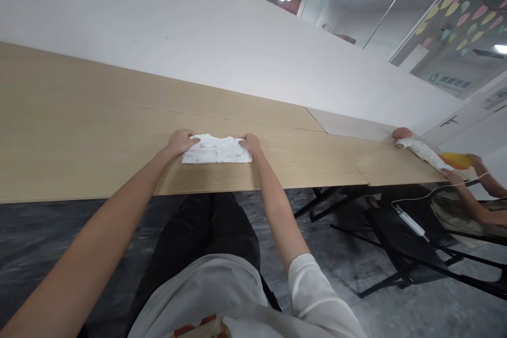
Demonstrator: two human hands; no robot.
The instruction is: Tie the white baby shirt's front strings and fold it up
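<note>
A small white baby shirt with a fine printed pattern lies folded into a flat rectangle near the front edge of the wooden table. Its neckline faces away from me. My left hand grips the far left corner, thumb on top of the cloth and fingers curled at its edge. At the far right corner my right hand holds the cloth in the same way. The fingertips under the fabric are partly hidden.
On the right, another person's hands are at a doll in patterned white clothing, beside a yellow item. A black chair bears a white power strip. A white wall runs behind the table.
</note>
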